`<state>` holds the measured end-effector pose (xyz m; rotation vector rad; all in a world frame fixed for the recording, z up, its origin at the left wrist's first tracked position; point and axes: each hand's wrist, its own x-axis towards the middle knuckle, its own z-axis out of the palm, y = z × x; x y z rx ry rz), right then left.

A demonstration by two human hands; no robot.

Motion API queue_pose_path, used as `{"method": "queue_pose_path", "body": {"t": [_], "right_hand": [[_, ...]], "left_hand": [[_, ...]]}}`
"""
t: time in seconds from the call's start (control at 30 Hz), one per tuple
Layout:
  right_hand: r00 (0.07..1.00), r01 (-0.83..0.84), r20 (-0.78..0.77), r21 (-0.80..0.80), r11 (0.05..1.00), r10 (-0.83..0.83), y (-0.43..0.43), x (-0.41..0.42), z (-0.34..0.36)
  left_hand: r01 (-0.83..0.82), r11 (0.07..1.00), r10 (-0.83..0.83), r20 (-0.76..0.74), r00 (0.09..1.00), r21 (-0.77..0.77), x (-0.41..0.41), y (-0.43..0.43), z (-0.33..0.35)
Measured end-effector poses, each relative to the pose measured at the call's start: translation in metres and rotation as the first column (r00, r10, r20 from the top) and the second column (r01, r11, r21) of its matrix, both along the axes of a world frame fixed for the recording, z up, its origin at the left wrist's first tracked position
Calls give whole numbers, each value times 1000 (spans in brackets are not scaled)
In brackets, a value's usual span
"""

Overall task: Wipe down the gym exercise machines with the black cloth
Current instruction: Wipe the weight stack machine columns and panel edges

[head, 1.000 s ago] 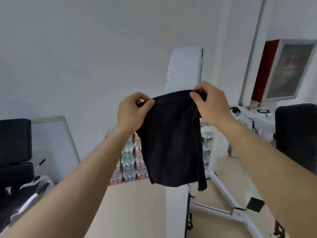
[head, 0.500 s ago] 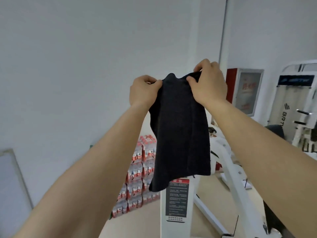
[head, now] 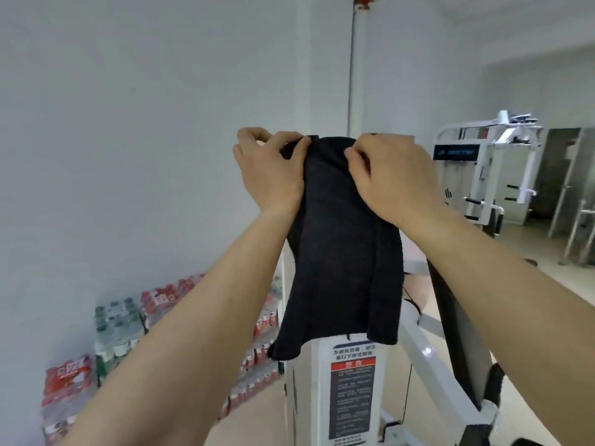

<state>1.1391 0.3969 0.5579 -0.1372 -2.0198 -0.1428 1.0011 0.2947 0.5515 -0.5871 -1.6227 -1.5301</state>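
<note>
Faced a white machine column bearing a warning label, upper part hidden behind the black cloth. Saw shrink-wrapped packs of bottles stacked against the wall at left, another white machine far right. Held the cloth hanging down, top edge bunched and pinched between curled fingers and thumbs of left hand and right hand, close together.

1. Bright, even, diffuse light with a cool cast on the wall. Source not in view.
2. Shadows soft, no hard edges, no glare.
3. black cloth reads near-black, weave detail barely visible.
4. Wide-angle bend: pipe at 12 o'clock and doorway at 3 o'clock lean.
5. bottle packs at 8 o'clock soft and smeared; centre sharper.
</note>
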Motion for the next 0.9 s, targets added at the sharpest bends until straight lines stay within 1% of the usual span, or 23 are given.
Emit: {"method": "queue_pose_path", "body": {"t": [0.1, 0.17, 0.23, 0.27, 0.33, 0.4, 0.43, 0.47, 0.53, 0.63, 0.7, 0.8, 0.9], "right_hand": [[998, 51, 48, -56, 997, -49, -26, 10, -21], [990, 112, 102, -129, 985, -100, -44, 11, -37], [972, 181, 188, -201, 963, -143, -59, 8, -51], [958, 229, 220, -203, 952, -184, -65, 5, -57], [931, 325, 221, -143, 935, -290, -73, -2, -66], [919, 364, 199, -100, 926, -340, -74, -8, -69], [917, 368, 197, -92, 925, -346, -73, -9, -67], [918, 366, 197, -86, 927, -344, -71, -9, -66], [928, 346, 171, -71, 935, -331, -68, -9, -65], [948, 316, 55, -45, 948, -313, -69, -8, -70], [951, 310, 2, -34, 950, -310, -71, -7, -72], [935, 354, 2, 11, 935, -354, -76, -8, -73], [916, 400, -14, -25, 916, -400, -88, -19, -74]], "left_hand": [[239, 967, -236, -39, 971, 89, 0, 1, -1], [324, 938, -317, -68, 946, 125, 0, -2, -5], [400, 909, -385, -135, 913, 117, 0, -7, -14], [431, 899, -411, -190, 892, 77, 0, -8, -19], [477, 874, -481, -285, 829, -87, -2, -7, -30], [498, 829, -559, -335, 758, -256, -6, -5, -38], [498, 809, -586, -354, 729, -312, -10, -4, -39], [486, 801, -596, -379, 708, -350, -16, -3, -37], [431, 816, -574, -447, 686, -386, -26, -2, -33], [380, 848, -528, -518, 673, -370, -32, 4, -32], [380, 856, -516, -539, 665, -350, -33, 8, -34], [407, 852, -523, -574, 630, -329, -39, 14, -36], [421, 844, -532, -626, 570, -333, -47, 20, -33]]}}
